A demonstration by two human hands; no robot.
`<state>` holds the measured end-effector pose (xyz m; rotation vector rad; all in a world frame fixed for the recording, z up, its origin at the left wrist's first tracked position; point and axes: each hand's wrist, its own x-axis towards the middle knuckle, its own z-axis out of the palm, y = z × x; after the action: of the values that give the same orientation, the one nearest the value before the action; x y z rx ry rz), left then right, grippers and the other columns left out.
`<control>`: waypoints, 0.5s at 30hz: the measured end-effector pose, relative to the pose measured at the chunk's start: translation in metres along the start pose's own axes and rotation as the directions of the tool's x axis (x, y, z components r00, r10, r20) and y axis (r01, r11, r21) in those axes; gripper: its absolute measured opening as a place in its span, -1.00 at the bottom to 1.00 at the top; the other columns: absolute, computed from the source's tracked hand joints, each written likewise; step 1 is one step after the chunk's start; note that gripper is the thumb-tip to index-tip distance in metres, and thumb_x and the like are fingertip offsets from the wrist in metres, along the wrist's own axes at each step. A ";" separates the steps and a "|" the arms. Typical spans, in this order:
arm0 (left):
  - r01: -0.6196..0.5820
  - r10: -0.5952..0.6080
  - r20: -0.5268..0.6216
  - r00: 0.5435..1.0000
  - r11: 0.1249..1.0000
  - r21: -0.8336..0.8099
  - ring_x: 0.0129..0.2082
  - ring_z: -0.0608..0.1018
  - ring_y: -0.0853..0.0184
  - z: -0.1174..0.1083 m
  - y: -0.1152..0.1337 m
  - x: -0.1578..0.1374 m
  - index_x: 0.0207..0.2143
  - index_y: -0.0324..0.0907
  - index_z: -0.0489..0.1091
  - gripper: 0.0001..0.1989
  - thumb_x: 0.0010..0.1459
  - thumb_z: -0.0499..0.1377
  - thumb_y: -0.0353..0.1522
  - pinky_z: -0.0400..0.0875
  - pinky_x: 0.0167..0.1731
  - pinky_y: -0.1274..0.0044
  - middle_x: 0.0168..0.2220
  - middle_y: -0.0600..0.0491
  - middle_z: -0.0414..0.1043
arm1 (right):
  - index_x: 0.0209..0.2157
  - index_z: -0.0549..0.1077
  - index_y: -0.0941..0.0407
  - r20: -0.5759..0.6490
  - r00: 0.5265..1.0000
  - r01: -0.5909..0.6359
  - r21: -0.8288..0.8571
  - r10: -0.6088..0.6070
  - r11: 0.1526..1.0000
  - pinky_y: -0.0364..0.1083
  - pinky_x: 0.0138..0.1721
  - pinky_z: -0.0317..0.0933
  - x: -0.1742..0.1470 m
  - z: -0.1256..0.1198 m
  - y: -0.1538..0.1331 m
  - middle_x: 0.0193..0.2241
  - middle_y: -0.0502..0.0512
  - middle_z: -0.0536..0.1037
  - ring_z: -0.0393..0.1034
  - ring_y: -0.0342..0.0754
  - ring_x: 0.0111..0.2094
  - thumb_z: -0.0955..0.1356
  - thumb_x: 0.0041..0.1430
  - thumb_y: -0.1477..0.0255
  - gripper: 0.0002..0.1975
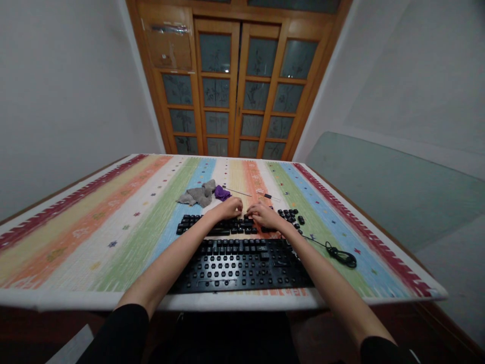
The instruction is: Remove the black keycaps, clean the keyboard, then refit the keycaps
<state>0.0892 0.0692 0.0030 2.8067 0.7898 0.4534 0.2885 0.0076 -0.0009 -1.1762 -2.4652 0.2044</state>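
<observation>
My left hand [230, 208] is closed, fingers curled together above the rows of loose black keycaps [188, 222]; whether it pinches anything is too small to see. Just right of it, my right hand [264, 215] has bent fingers reaching down among the keycaps. Its fingertips are drawn together by a keycap, and what they hold cannot be made out. In front of both hands lies a black keyboard [227, 275], its top row still capped and most lower key positions bare. My right forearm passes over its right end.
Behind my hands lie a grey cloth [200, 194], a purple cloth [222, 192], a thin rod [238, 192] and a small black-handled tool [268, 195]. More keycaps [290, 216] are scattered on the right, near a coiled cable [342, 257]. A striped tablecloth [125, 202] covers the table.
</observation>
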 end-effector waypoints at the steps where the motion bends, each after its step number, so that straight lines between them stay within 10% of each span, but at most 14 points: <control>1: -0.004 0.004 0.005 1.000 1.000 -0.001 -0.30 0.55 0.31 0.000 0.000 0.000 -0.44 -0.27 0.55 -0.89 -0.01 0.23 -0.57 0.39 -0.22 0.56 -0.33 -0.04 0.55 | -0.33 0.64 0.09 0.007 1.000 -0.001 -0.001 0.001 1.000 0.03 -0.04 0.21 0.001 0.000 0.001 -0.27 0.10 0.63 0.41 0.01 -0.19 0.29 0.06 0.69 -0.67; 15: -0.014 0.014 0.002 1.000 1.000 -0.009 -0.40 0.55 0.33 -0.005 0.008 0.001 -0.47 -0.28 0.57 -0.84 -0.05 0.19 -0.59 0.37 -0.30 0.57 -0.42 -0.03 0.57 | -0.36 0.65 0.10 -0.005 0.996 -0.090 0.023 0.090 0.996 -0.07 -0.20 0.23 0.005 0.002 0.007 -0.43 0.07 0.63 0.39 0.02 -0.27 0.37 0.01 0.64 -0.76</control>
<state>0.0920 0.0634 0.0100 2.8058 0.7660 0.4548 0.2896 0.0164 -0.0035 -1.2771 -2.4003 0.2536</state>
